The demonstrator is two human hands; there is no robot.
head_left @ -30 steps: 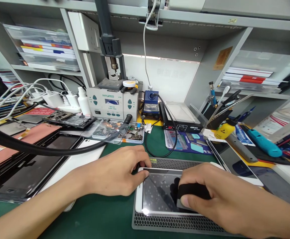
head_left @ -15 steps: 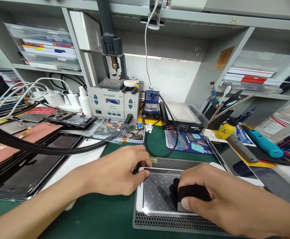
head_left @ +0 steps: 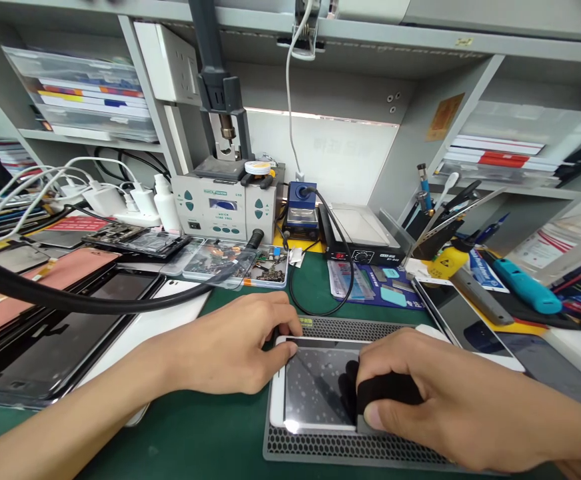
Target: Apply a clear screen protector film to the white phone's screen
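Your left hand [head_left: 253, 350] is curled closed around the far left corner of the white-framed tablet [head_left: 278, 400], thumb lapping over the pale border and fingers bent past the edge; how firmly they pinch cannot be told. Your right hand [head_left: 425, 407] is wrapped tightly around a black block [head_left: 395, 388] with a greyish lower edge, thumb on its near side, and the block meets the glass. The tablet lies screen up on the honeycomb-patterned mat [head_left: 300, 445], its left end just inside the mat's left edge, while its right end is hidden behind your right hand. Pale spots dot the glass, though you cannot tell from here whether they sit on it or under it. The mat rests on the green worktop [head_left: 205, 433]; beyond its far left corner stands a parts tray [head_left: 275, 285], and off its far right corner lies a second white-framed device [head_left: 465, 327]. Expect the tablet to be light and stiff, slick over the glass and fragile under a hard point load, so you would do best to hold it by the border, at the corners or along the long sides, with pressure kept flat. The block's matt top should feel grippy; take it across its middle.
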